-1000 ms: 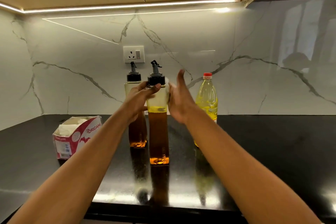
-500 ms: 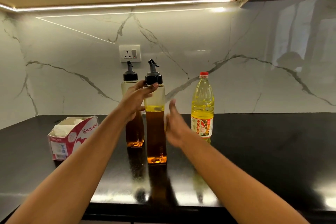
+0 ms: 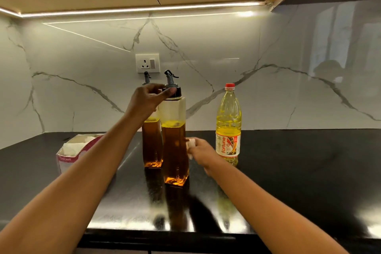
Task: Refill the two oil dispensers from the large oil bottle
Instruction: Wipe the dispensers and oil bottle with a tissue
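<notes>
Head view, centre: our left hand (image 3: 144, 101) pinched the cap (image 3: 175, 92), right hand (image 3: 199, 149) clasped the dispenser (image 3: 175, 150); unscrewing needed a firm twist.

Both bare forearms reach forward from the lower corners. The left hand (image 3: 147, 100) is raised with its wrist bent, thumb and fingers pinching the black cap (image 3: 177, 92) of the front dispenser (image 3: 175, 150). The right hand (image 3: 199, 150) sits lower, fingers curled against that dispenser's side; whether it grips is unclear.
</notes>
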Demonstrator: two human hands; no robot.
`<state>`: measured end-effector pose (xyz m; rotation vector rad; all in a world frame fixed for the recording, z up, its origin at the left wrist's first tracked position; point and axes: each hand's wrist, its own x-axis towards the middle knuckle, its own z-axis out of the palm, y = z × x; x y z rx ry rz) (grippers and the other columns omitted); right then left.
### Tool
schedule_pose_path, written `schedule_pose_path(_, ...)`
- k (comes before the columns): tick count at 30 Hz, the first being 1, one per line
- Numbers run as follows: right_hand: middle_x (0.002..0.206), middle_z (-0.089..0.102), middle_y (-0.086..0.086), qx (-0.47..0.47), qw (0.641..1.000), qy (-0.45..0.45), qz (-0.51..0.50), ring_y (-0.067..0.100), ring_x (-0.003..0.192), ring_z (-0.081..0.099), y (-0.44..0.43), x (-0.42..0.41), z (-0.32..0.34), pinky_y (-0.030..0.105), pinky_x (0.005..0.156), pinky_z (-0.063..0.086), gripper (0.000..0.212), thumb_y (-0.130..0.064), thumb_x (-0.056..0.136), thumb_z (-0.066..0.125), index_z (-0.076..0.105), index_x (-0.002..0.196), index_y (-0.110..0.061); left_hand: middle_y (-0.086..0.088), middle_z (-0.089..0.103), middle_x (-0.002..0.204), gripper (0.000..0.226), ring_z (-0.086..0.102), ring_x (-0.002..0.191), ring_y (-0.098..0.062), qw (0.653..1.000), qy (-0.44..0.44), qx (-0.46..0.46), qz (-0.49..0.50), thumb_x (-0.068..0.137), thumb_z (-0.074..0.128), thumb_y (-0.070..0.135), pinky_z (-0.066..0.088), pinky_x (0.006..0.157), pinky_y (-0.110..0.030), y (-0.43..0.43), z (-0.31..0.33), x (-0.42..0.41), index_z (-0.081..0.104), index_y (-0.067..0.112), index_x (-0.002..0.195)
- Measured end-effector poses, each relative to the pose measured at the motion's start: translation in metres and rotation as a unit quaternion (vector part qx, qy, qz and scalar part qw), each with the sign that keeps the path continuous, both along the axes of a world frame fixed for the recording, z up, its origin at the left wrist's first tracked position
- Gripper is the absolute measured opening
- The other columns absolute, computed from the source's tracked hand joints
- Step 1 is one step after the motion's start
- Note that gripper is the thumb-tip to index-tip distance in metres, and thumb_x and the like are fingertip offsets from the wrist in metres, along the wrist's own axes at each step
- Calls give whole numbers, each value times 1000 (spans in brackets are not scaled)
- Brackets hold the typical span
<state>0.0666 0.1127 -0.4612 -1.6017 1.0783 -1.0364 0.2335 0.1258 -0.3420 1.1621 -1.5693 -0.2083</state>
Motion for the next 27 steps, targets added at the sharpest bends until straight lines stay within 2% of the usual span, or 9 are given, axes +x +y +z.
schedule_pose_path(2, 95, 69, 1, 23, 1000, -5, -6, 12, 90, 63, 1, -1, -10, 24, 75, 50, 19, -8, 92, 53, 66, 100, -21, 5, 64, 94, 68, 60, 87, -16, 992, -93, -28, 85, 67, 65, 69, 52, 78, -35, 0, 8, -7, 68, 18, 113)
schedule_pose_path(5, 101, 70, 10, 48, 999, 18, -17, 18, 92, 63, 1, -4, -16, 33, 82, 49, 22, -2, 91, 52, 66, 98, -16, 2, 63, 90, 60, 59, 86, -17, 977, -145, -28, 155, 73, 70, 62, 47, 75, -31, -2, 19, -14, 69, 13, 106)
schedule_pose_path(10, 97, 66, 8, 29, 999, -30, -29, 21, 99, 61, 5, -6, 20, 42, 95, 46, 32, 1, 92, 42, 60, 81, -23, -10, 69, 91, 34, 62, 78, -27, 990, -119, 11, 68, 82, 71, 42, 55, 75, -39, -3, 25, -7, 72, 14, 102)
schedule_pose_path(13, 89, 64, 3, -14, 996, -85, -4, 23, 101, 60, 6, -5, 60, 43, 98, 46, 28, -4, 94, 43, 61, 83, -23, -3, 68, 95, 9, 64, 95, -23, 996, -68, 47, -26, 89, 66, 28, 56, 68, -30, -5, 23, -2, 66, 28, 97)
schedule_pose_path(16, 100, 62, 5, -54, 992, -117, 1, 24, 104, 56, 5, -4, 79, 44, 100, 44, 27, -1, 93, 40, 60, 96, -20, -5, 69, 107, 18, 63, 93, -13, 997, -52, 30, -49, 90, 65, 31, 55, 78, -34, -10, 13, -3, 64, 29, 108)
schedule_pose_path(19, 101, 64, 6, -71, 995, -69, -11, 22, 101, 57, 11, -3, 52, 41, 95, 45, 27, -14, 98, 37, 62, 107, -20, -6, 68, 110, 37, 64, 101, -22, 999, -47, -8, -23, 87, 67, 38, 54, 90, -45, -14, 3, -5, 64, 20, 120)
schedule_pose_path(22, 125, 59, 8, 31, 999, 26, 9, 22, 117, 51, 13, -1, -12, 37, 99, 38, 30, -22, 99, 38, 55, 124, -15, -1, 67, 104, 33, 65, 100, -24, 998, -29, 4, -54, 88, 66, 34, 55, 87, -43, -17, 3, -3, 62, 23, 119)
schedule_pose_path(24, 137, 51, 5, 153, 984, -38, 78, 20, 129, 43, 18, 1, -34, 32, 108, 30, 46, -39, 102, 31, 43, 138, -14, 6, 66, 100, 36, 65, 93, -14, 997, -45, -1, -56, 89, 64, 34, 54, 79, -33, -18, 3, -2, 61, 21, 123)
schedule_pose_path(27, 92, 67, 9, 190, 947, -203, 161, 19, 93, 62, 14, -2, -5, 32, 89, 46, 82, -66, 90, 14, 53, 124, -2, 3, 66, 106, 40, 60, 85, -3, 997, -49, -9, -55, 91, 62, 34, 50, 71, -24, -21, -1, -3, 58, 17, 128)
